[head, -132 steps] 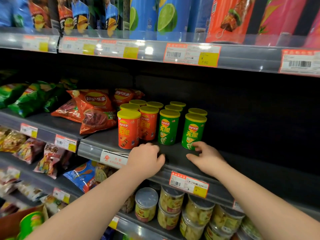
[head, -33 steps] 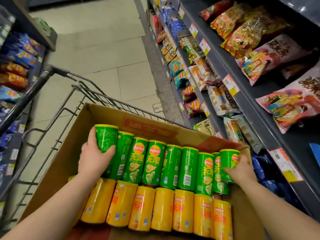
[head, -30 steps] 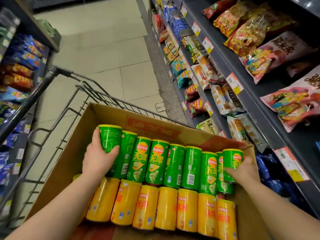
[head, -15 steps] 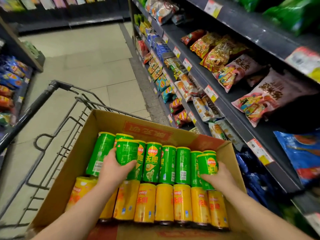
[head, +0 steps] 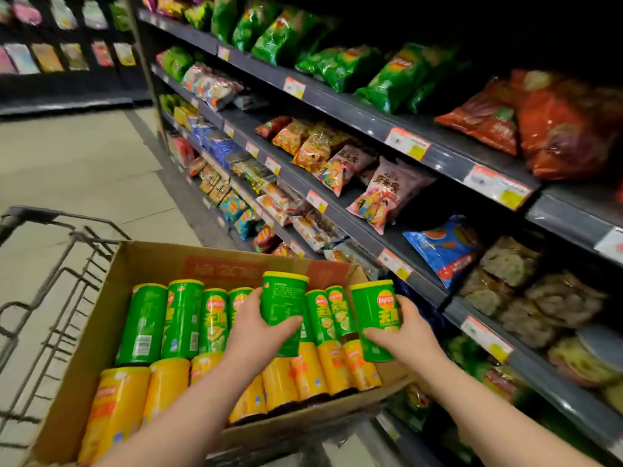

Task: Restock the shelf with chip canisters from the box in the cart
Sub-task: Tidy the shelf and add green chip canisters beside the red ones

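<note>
1. Far left: wire cart (head: 77,237), carrying an open cardboard box (head: 151,261).
2. Inside the box: green canisters (head: 182,321) lying in the far row, yellow canisters (head: 168,382) in the near row.
3. Left hand (head: 256,335), fingers wrapped round 1 upright canister (head: 285,308), raised above the rows.
4. Right hand (head: 408,338), fingers gripping a 2nd canister (head: 376,318) over the box's right end.
5. Right: snack shelf (head: 371,230), beside the cart.

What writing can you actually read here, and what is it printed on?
"无限", partly cut off: on the green canister in the right hand.
Round logo above it: too small to read.
Fine print on the other canister, in the left hand: blurred.
Red print on the cardboard box: blurred.
Shelf price tags: unreadable.
</note>
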A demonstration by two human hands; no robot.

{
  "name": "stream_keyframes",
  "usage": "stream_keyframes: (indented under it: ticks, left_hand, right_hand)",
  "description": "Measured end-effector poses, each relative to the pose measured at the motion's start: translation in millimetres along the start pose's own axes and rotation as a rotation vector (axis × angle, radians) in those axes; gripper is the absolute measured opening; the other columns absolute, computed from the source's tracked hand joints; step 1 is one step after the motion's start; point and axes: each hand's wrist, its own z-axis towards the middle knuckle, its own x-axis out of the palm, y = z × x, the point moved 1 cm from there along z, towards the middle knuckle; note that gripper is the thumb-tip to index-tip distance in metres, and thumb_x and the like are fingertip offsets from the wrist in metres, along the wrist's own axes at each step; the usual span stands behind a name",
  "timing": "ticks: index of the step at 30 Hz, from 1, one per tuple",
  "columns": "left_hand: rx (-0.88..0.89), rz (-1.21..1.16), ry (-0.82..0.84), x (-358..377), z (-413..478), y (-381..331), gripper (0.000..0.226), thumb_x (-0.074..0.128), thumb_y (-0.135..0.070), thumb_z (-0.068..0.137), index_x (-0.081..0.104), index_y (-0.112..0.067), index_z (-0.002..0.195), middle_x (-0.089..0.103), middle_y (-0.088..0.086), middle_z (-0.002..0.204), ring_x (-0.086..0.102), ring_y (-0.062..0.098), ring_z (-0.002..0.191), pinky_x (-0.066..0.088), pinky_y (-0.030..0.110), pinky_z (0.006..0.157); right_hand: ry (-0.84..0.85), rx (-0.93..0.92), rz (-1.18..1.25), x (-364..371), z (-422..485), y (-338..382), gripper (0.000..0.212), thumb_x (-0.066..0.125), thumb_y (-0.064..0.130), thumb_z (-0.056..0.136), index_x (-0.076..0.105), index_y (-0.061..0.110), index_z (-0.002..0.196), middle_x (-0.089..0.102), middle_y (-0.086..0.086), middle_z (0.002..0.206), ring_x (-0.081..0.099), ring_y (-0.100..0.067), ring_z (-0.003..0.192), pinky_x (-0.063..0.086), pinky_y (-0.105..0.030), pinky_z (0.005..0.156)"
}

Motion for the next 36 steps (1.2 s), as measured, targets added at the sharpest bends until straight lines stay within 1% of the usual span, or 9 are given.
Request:
stream_keyframes:
  ticks: [5,9,13,16,21,27,29,33,36]
  left_hand:
    - [0.114,-0.073,0.094,25.9,-21.5,-31.7,0.089,0.081,-0.039,0.067,0.037,-0.017,0.141,0.054,0.007,0.129,0.055,0.024,0.114,0.044,0.034,0.097]
    - [0.174,-0.127,0.157,37.8,-33.3,-53.3,0.101,0.073,-0.057,0.052,0.037,-0.023,0.14,0.057,0.003,0.125,0.059,0.022,0.107,0.049,0.041,0.093]
    - [0.217,-0.137,0.2,52.6,-45.9,-75.2,0.084,0.079,-0.04,0.068,0.038,-0.02,0.139,0.055,0.004,0.124,0.057,0.021,0.108,0.048,0.036,0.093]
    - [0.265,-0.155,0.252,72.8,-55.8,-96.1,0.087,0.076,-0.049,0.059,0.042,-0.023,0.134,0.059,0.0,0.116,0.06,0.019,0.103,0.05,0.038,0.091]
    - [0.334,-0.168,0.324,121.1,-78.7,-137.9,0.056,0.078,-0.032,0.074,0.042,-0.032,0.117,0.057,-0.009,0.1,0.058,0.018,0.097,0.048,0.034,0.086]
    - [0.406,-0.184,0.451,175.1,-113.5,-195.2,0.087,0.077,-0.049,0.064,0.037,-0.028,0.138,0.056,-0.001,0.123,0.059,0.016,0.105,0.049,0.035,0.091]
    - [0.423,-0.224,0.454,187.8,-122.9,-211.5,0.093,0.073,-0.056,0.055,0.036,-0.033,0.137,0.055,-0.002,0.125,0.06,0.016,0.106,0.051,0.04,0.092]
    - [0.458,-0.251,0.458,209.6,-138.5,-241.6,0.068,0.077,-0.045,0.062,0.034,-0.048,0.116,0.059,-0.007,0.116,0.061,0.013,0.102,0.052,0.041,0.091]
    - [0.492,-0.262,0.437,223.3,-148.0,-261.4,0.064,0.077,-0.041,0.069,0.036,-0.043,0.118,0.061,-0.01,0.112,0.062,0.011,0.099,0.052,0.039,0.089]
  right_hand:
    - [-0.096,-0.006,0.059,-37.2,-38.9,-9.3,0.075,0.077,0.022,0.077,0.034,0.019,0.139,0.048,0.018,0.088,0.051,0.001,0.076,0.043,-0.018,0.061]
    - [-0.168,-0.023,0.139,-61.4,-56.5,-13.9,0.077,0.077,0.017,0.077,0.033,0.018,0.14,0.052,0.016,0.092,0.051,0.007,0.075,0.039,-0.009,0.052]
    - [-0.262,-0.04,0.161,-88.2,-71.9,-17.3,0.081,0.077,0.018,0.077,0.031,0.017,0.143,0.05,0.005,0.103,0.052,-0.007,0.083,0.039,-0.018,0.065]
    - [-0.349,-0.043,0.17,-120.1,-82.4,-25.5,0.081,0.077,0.019,0.077,0.03,0.017,0.144,0.049,0.006,0.108,0.049,-0.01,0.091,0.038,-0.021,0.073]
    - [-0.551,-0.047,0.159,-198.6,-99.1,-47.5,0.078,0.078,0.018,0.075,0.037,0.018,0.14,0.056,0.0,0.119,0.052,-0.013,0.096,0.04,-0.025,0.083]
    - [-0.838,-0.054,0.124,-307.5,-110.5,-77.4,0.088,0.079,0.022,0.074,0.029,0.009,0.145,0.053,-0.009,0.133,0.055,-0.026,0.117,0.044,-0.041,0.1]
    - [-0.887,-0.055,0.124,-334.2,-110.0,-82.9,0.087,0.078,0.021,0.076,0.026,0.009,0.145,0.053,-0.008,0.129,0.053,-0.025,0.116,0.042,-0.04,0.102]
    - [-0.922,-0.054,0.128,-378.0,-94.1,-95.9,0.066,0.078,0.015,0.075,0.04,0.007,0.128,0.052,-0.005,0.109,0.054,-0.024,0.102,0.044,-0.036,0.09]
    - [-0.927,0.016,0.089,-400.5,-70.7,-111.8,0.066,0.082,0.021,0.071,0.042,0.003,0.12,0.056,-0.017,0.118,0.056,-0.032,0.109,0.044,-0.038,0.089]
